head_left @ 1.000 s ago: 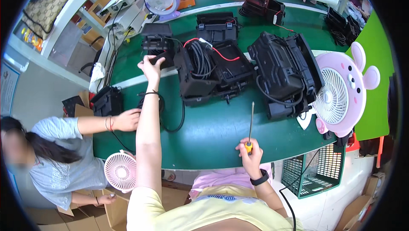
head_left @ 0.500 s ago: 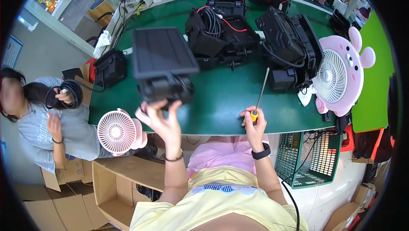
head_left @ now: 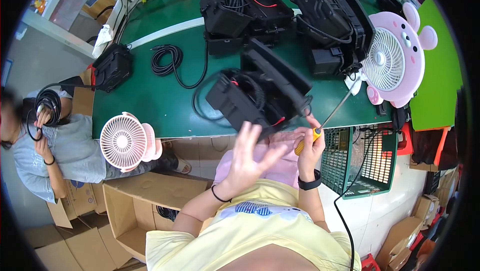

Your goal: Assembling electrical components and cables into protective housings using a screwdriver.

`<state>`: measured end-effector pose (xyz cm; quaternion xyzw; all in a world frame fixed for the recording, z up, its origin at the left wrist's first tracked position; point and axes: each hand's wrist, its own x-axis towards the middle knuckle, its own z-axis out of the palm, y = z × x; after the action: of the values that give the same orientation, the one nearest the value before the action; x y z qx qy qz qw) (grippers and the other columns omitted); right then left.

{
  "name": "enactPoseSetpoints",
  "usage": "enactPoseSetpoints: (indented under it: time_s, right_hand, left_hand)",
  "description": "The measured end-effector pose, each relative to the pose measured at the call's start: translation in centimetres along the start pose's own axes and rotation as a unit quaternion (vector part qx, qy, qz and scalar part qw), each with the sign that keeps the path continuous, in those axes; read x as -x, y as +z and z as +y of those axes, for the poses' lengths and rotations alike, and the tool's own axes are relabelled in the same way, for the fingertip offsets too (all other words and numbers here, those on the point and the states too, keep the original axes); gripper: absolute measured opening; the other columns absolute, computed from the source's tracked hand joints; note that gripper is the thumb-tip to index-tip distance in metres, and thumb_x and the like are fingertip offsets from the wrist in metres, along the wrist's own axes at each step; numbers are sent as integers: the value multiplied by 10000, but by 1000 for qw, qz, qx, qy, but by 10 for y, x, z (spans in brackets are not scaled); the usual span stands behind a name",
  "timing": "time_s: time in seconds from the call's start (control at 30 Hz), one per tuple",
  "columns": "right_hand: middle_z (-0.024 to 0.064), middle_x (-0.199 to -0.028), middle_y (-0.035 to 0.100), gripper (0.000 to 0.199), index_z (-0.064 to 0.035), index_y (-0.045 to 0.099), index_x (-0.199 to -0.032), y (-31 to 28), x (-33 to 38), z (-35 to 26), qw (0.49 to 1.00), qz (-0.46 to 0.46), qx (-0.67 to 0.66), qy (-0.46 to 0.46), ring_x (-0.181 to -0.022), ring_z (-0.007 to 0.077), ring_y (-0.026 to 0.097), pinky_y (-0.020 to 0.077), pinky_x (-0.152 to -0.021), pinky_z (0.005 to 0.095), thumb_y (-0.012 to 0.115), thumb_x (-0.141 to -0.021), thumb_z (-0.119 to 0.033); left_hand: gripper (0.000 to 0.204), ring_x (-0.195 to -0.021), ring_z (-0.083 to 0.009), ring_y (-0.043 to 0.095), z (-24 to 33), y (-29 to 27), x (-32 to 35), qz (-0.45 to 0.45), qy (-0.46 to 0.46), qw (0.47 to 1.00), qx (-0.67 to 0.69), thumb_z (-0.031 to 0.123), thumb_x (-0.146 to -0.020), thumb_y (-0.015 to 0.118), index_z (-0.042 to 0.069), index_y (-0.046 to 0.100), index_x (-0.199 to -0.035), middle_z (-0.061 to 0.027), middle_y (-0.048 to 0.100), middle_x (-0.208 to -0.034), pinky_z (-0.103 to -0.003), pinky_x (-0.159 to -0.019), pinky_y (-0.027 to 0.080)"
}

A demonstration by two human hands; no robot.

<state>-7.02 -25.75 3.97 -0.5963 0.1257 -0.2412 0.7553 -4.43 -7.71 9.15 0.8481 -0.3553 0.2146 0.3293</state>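
An opened black plastic case (head_left: 235, 102) stands tilted at the table's near edge in front of me, its lid (head_left: 275, 71) raised on the right. Inside show a ribbed black hose and bits of red wire; a cable loops out on its left. My left hand (head_left: 246, 160) is before the case's near side, slightly blurred, fingers spread with nothing in them. Whether it touches the case is hard to see. My right hand (head_left: 311, 143) grips a screwdriver (head_left: 303, 144) by its yellow and black handle, the long shaft pointing up and right, beside the lid's lower corner.
More black cases (head_left: 225, 16) sit farther back, and others (head_left: 330, 26) on the right by a pink fan (head_left: 387, 61). A coiled cable (head_left: 167, 61) lies on the green table (head_left: 150, 106). At left, a person (head_left: 75, 146) holds cable, near a small fan (head_left: 123, 142).
The black case with a flat panel that my left hand held up has come down toward me and right, and shows opened. My left hand has let go. The screwdriver now tilts right.
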Motion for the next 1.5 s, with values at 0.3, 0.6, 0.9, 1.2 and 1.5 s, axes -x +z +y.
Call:
enactPoseSetpoints:
  time_s: [0.3, 0.6, 0.9, 1.2, 1.5]
  right_hand:
    - [129, -1503, 449, 340, -1, 566, -1288, -9, -7, -15, 995, 65, -2, 78, -860, 71, 610, 500, -768, 209, 604, -976, -129]
    - [167, -1468, 505, 399, -39, 604, -1184, 8, -22, -48, 987, -47, 152, -34, -1227, 207, 561, 425, -998, 302, 735, -811, -94]
    - [212, -1409, 536, 334, -53, 522, -1115, -8, -23, -28, 995, -69, 54, 50, -1186, 174, 548, 408, -1003, 298, 660, -821, 23]
    - [243, -1418, 463, 358, -44, 458, -1140, -2, 4, -10, 998, -37, 39, 22, -1306, 256, 464, 337, -1107, 358, 618, -832, 42]
    - [214, -1425, 451, 373, -52, 435, -1170, 4, 4, -3, 996, -45, 78, -10, -1289, 243, 459, 309, -1124, 357, 553, -832, 54]
  left_hand:
    - [264, -1004, -292, 620, -44, -26, -107, -19, 67, 997, -23, 272, -759, 790, 112, 686, -941, -57, 651, -995, -432, -903, 478]
    - [357, -912, -195, 503, -49, 22, -14, 166, 79, 974, -134, 526, -744, 790, 233, 670, -908, 45, 572, -947, -388, -827, 360]
    - [495, -984, -327, 587, -32, -15, -33, 127, -82, 983, 109, 156, -734, 835, 36, 568, -1132, -151, 605, -1091, -452, -882, 476]
    - [323, -1026, -297, 666, -70, -37, -62, -15, -31, 997, 74, 190, -753, 808, 84, 696, -1036, -71, 705, -1097, -530, -1073, 379]
    - [409, -1060, -248, 560, -125, -74, -22, 281, -266, 913, -128, 43, -895, 696, 14, 547, -1275, -155, 551, -1217, -359, -920, 464]
